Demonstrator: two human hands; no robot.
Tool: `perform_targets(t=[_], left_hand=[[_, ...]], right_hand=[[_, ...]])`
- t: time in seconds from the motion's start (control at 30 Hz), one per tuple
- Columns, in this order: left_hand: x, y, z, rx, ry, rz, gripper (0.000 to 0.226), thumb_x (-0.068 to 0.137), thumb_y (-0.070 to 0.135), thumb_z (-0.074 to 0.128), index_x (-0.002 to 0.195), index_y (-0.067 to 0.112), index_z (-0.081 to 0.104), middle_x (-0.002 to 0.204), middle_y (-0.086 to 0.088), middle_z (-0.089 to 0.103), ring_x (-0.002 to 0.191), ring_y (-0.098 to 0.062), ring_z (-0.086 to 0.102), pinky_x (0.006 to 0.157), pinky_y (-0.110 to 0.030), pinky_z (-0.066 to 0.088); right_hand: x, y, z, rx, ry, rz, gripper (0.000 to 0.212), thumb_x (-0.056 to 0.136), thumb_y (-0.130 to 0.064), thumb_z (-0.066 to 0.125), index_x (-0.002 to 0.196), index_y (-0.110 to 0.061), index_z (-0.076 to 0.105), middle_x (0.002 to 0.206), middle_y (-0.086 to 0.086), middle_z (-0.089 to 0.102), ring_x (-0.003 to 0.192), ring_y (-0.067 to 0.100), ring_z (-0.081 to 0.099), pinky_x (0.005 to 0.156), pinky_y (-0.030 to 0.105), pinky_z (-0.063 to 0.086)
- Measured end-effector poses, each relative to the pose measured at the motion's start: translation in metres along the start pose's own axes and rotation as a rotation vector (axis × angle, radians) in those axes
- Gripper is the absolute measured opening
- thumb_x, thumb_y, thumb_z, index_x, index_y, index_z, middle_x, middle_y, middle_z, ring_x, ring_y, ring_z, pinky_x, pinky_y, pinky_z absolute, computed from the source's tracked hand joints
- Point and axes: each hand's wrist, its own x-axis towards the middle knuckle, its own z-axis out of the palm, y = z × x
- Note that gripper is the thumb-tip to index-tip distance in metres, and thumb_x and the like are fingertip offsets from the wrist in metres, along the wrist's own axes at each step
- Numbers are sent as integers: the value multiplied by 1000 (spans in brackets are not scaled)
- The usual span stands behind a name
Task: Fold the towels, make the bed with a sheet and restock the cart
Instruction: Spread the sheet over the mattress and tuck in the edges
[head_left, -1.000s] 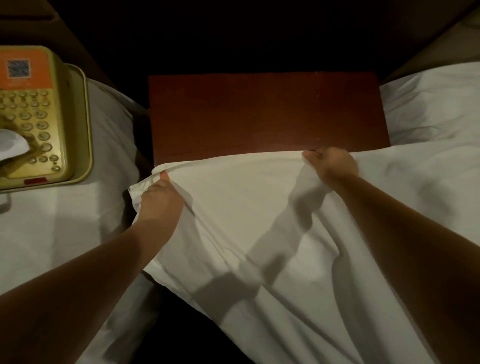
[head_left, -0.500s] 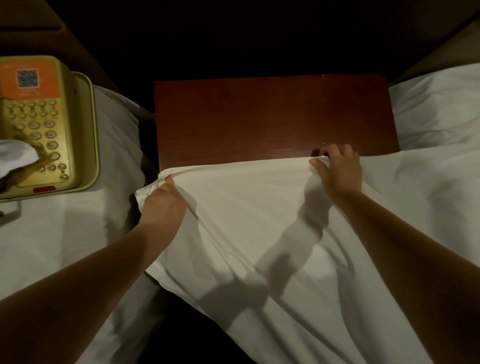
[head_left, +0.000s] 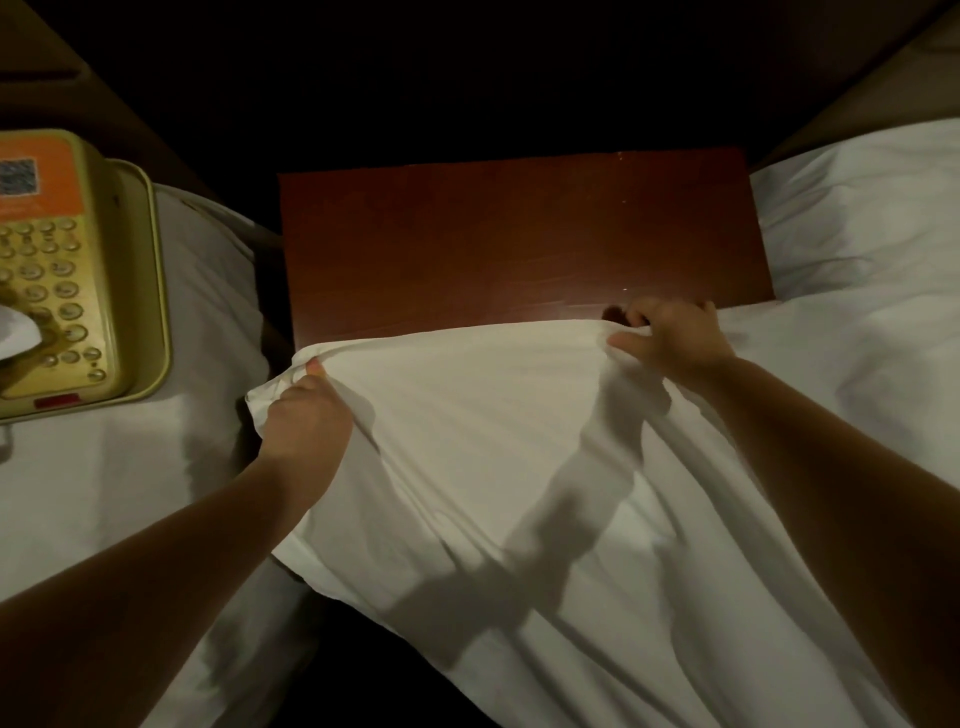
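Left hand (head_left: 306, 415) grips the sheet (head_left: 493, 467) at its corner. The fingers are curled under the cloth and the thumb tip shows on top of the bunched hem. Right hand (head_left: 675, 340) pinches the same hem further along, thumb on the near side and fingers curled over the edge, touching the nightstand (head_left: 519, 234) just beyond them. Between the two hands the hem runs fairly taut and overlaps the nightstand's near edge. Behind both hands the sheet falls toward the person in long loose folds, crossed by the arms' shadows. Beyond and to the right of the right hand lies a white pillow (head_left: 857, 208). Well to the left of the left hand a second bed (head_left: 104, 493) carries a yellow phone (head_left: 57, 270) with something white on it that I cannot identify. No towels or cart are in view.

This looks like the bed-making step, with the sheet's top edge being drawn up toward the head of the bed. The mattress edge is hidden under the cloth, so how well the hem lines up with it cannot be told. The next move likely calls for an even pull from both hands to flatten the folds behind them. After that the hem should come off the nightstand, and the corner by the left hand should be brought down and tucked.
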Motion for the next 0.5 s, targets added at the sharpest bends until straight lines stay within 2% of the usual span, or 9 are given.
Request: perform_targets(t=[0.07, 0.17, 0.27, 0.33, 0.43, 0.5], left_hand=[[2, 0, 2, 20, 16, 11, 48, 95, 7, 35, 141, -4, 24, 114, -27, 57, 101, -43, 56, 72, -38, 33], [2, 1, 0, 60, 9, 13, 49, 95, 6, 34, 142, -4, 22, 116, -27, 56, 103, -42, 56, 73, -38, 35], [5, -3, 8, 354, 9, 75, 49, 99, 2, 26, 143, -13, 8, 132, -26, 45, 114, -31, 55, 86, -36, 46], [10, -9, 10, 548, 57, 168, 49, 101, 1, 21, 142, -14, 0, 140, -23, 37, 120, -25, 52, 96, -32, 45], [13, -11, 11, 535, 48, 210, 49, 102, 2, 19, 142, -13, -2, 140, -22, 36, 121, -24, 51, 98, -31, 44], [14, -10, 13, 523, 36, 215, 49, 101, 1, 20, 142, -14, -3, 139, -23, 37, 120, -25, 51, 97, -32, 45]], right_hand=[[1, -1, 0, 90, -5, 14, 22, 92, -42, 57, 90, -20, 52, 87, 0, 59, 88, 21, 54, 102, 40, 26], [4, 3, -1, 67, 79, -29, 20, 91, -41, 58, 97, -23, 59, 97, 0, 63, 94, 19, 53, 101, 40, 25], [1, 10, -1, 60, 151, -39, 23, 93, -36, 58, 109, -20, 59, 107, 2, 63, 103, 23, 52, 102, 40, 24], [-1, 15, 4, 25, 157, -21, 24, 95, -35, 54, 113, -20, 61, 112, 3, 64, 106, 23, 52, 103, 41, 23], [1, 22, 13, -62, 139, 13, 31, 98, -36, 45, 122, -24, 61, 120, 3, 64, 112, 23, 50, 105, 43, 24], [3, 20, 17, -95, 158, 51, 34, 100, -35, 41, 123, -20, 60, 122, 6, 61, 114, 26, 48, 104, 44, 26]])
